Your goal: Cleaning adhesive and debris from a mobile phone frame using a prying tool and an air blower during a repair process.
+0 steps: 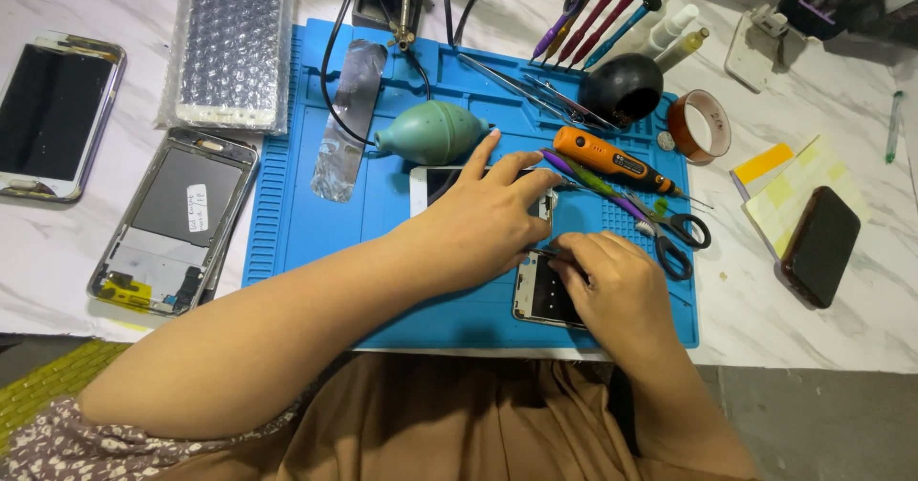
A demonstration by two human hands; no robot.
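White phone (449,183) lies under left hand (483,223), beside right hand (612,285).

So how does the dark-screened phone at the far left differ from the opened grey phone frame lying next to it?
The dark-screened phone lies on the white marble table screen up, its black glass whole; the opened grey phone frame shows its bare inner plate, a white sticker and exposed parts at its lower end. The phone sits further from the blue mat; the frame almost meets the mat's edge. Both lie flat, tilted alike, away from both hands.
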